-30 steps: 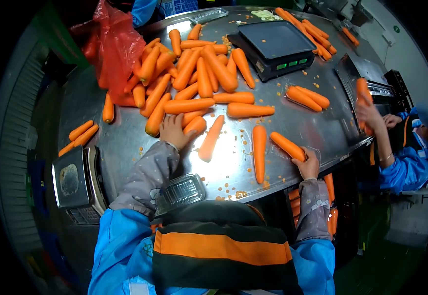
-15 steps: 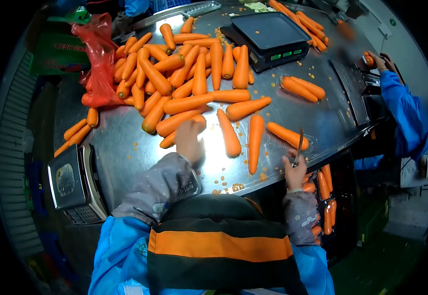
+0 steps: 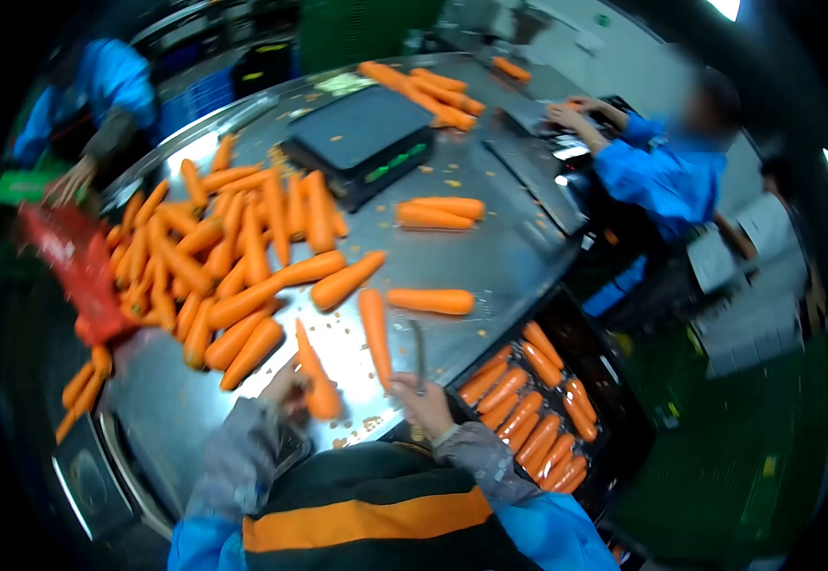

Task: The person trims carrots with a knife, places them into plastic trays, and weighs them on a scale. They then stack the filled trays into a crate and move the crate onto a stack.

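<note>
My left hand [image 3: 285, 390] is closed around the side of a carrot [image 3: 320, 385] near the table's front edge; part of the fingers is hidden. The carrot's narrow end points away from me. In my right hand [image 3: 425, 406] is a knife [image 3: 420, 352], its blade pointing up and away. A second carrot [image 3: 374, 333] lies just left of the blade, its lower end close to my right fingers. Beyond the knife, another carrot [image 3: 430, 302] rests on a clear tray. Carrots in a large heap [image 3: 233, 238] cover the left of the metal table [image 3: 499, 247].
A black scale [image 3: 361, 133] stands at the back. Wrapped carrots [image 3: 518, 409] fill a dark crate at lower right. A red bag [image 3: 71, 266] lies at left, near a co-worker's hand [image 3: 71, 181]. Another co-worker in blue [image 3: 661, 171] works at right.
My view has swung right. My left hand has left the heap and come back with a carrot, closer to my body. The knife stays in my right hand. A co-worker has come into view at left.
</note>
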{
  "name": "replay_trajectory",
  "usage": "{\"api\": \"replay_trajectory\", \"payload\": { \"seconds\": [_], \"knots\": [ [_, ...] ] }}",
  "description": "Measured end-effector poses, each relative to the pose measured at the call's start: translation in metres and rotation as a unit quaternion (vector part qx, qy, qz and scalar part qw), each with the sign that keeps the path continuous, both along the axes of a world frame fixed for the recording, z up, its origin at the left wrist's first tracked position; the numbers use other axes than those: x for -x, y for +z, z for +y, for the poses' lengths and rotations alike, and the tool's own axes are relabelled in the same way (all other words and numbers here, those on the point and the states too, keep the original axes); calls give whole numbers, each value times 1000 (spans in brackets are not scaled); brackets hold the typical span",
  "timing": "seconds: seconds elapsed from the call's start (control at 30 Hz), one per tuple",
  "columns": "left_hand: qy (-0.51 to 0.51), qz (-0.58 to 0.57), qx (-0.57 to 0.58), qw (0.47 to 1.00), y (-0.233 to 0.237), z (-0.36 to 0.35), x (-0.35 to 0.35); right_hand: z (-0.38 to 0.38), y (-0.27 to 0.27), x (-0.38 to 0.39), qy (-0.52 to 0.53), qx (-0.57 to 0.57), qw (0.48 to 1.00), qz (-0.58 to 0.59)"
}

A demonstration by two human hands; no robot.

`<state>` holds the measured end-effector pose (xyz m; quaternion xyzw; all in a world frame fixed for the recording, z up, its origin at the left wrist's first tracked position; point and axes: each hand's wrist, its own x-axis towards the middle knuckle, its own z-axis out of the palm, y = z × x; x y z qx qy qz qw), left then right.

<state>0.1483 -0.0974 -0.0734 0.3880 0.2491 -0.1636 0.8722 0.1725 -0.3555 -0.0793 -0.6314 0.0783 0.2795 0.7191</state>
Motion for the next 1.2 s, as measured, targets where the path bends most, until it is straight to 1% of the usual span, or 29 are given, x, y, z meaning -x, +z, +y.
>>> {"api": "replay_trajectory", "payload": {
  "seconds": [0.03, 0.07, 0.1, 0.13, 0.2, 0.27, 0.3, 0.33, 0.37, 0.4, 0.43, 0.5, 0.67, 0.77, 0.87, 0.9, 0.97, 1.0, 1.03, 1.07, 1.1, 1.13, 1.17, 1.2],
  "knots": [
    [16, -30, 17, 999, -3, -4, 12, 5, 3, -4, 7, 8, 1000, -18],
    [-22, -41, -8, 999, 4, -11, 20, 11, 9, -8, 35, -17, 999, -36],
    [-77, -57, -188, 977, 15, -21, 26, 19, 22, -11, 57, -69, 995, -47],
    [-143, -76, -377, 912, 36, -35, 30, 26, 34, -14, 98, -35, 990, -91],
    [-143, -149, -454, 867, 27, -48, 44, 39, 46, -14, 153, -66, 964, -207],
    [-155, -156, -522, 824, 25, -46, 48, 43, 51, -11, 244, -45, 951, -186],
    [-155, -157, -549, 806, 30, -46, 48, 43, 49, -9, 222, -52, 954, -194],
    [-154, -159, -578, 786, 36, -46, 47, 42, 48, -8, 227, -53, 961, -149],
    [-164, -166, -593, 771, 46, -47, 49, 38, 47, -9, 230, -54, 966, -106],
    [-165, -158, -583, 780, 49, -49, 49, 34, 48, -9, 231, -55, 970, -61],
    [-168, -151, -572, 788, 50, -52, 50, 31, 52, -8, 224, -92, 970, -20],
    [-178, -146, -557, 798, 46, -53, 51, 28, 49, -8, 221, -125, 967, -1],
    [-196, -126, -577, 783, 53, -56, 51, 23, 50, -8, 221, -173, 959, 45],
    [-190, -133, -589, 774, 54, -56, 50, 24, 43, -7, 207, -176, 962, 43],
    [-190, -124, -592, 773, 65, -56, 49, 27, 44, -3, 166, -134, 977, 5],
    [-191, -116, -591, 775, 68, -56, 49, 30, 42, -1, 155, -88, 981, -76],
    [-184, -111, -629, 747, 62, -54, 49, 35, 39, 1, 130, 4, 963, -237],
    [-181, -107, -648, 732, 58, -53, 49, 35, 42, 1, 122, 24, 954, -272],
    [-176, -96, -647, 735, 55, -52, 49, 35, 48, 1, 117, 42, 945, -304],
    [-165, -100, -662, 724, 51, -51, 50, 37, 51, 1, 118, 57, 935, -331],
    [-167, -69, -662, 728, 63, -54, 49, 38, 50, 2, 110, 21, 941, -320],
    [-149, -61, -647, 745, 55, -52, 51, 37, 48, 2, 111, 26, 945, -308],
    [-134, -58, -651, 745, 49, -49, 52, 34, 52, 4, 74, 68, 911, -399],
    [-108, -100, -662, 735, 43, -47, 55, 31, 47, 4, 42, 81, 923, -375]
  ]
}}
